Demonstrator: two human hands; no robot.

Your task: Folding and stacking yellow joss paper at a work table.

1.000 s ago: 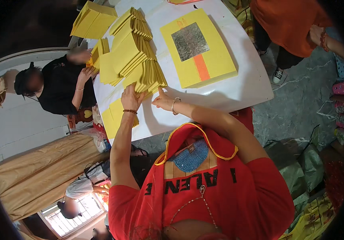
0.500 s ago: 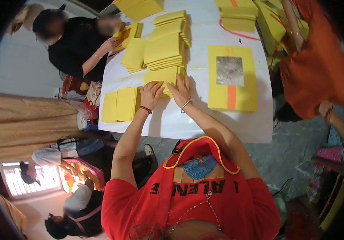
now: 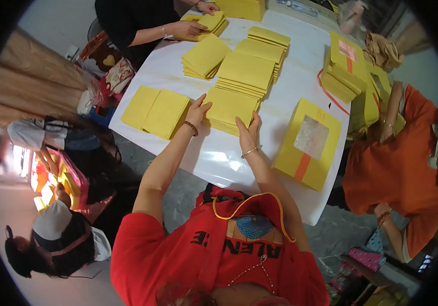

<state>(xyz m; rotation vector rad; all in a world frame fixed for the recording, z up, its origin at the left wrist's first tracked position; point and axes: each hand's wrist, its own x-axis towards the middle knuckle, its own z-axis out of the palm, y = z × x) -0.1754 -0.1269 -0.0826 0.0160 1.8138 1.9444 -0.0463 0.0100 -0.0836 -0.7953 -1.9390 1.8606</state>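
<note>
A squared stack of yellow paper sheets [image 3: 230, 106] lies on the white-covered table [image 3: 206, 162] in front of me, at the near end of a row of similar stacks. My left hand [image 3: 197, 113] is at its left edge, thumb over the top sheet and fingers along the side. Its near right corner is between the thumb and fingers of my right hand [image 3: 250, 135]. To the left sit two overlapping yellow stacks [image 3: 164, 113], close to my left wrist. A large yellow block with a silver square and an orange strip [image 3: 300, 145] lies to my right.
Behind my stack, a fanned yellow pile [image 3: 244, 74] runs toward the far side. Another person's hands [image 3: 193, 28] handle yellow paper at the far left. Tied yellow bundles [image 3: 345, 71] with a red cord stand at the far right, near a person in an orange top [image 3: 397, 153].
My hands have gone from lying on top of the stack to its left and right sides. The whole view has turned, so the table now appears tilted.
</note>
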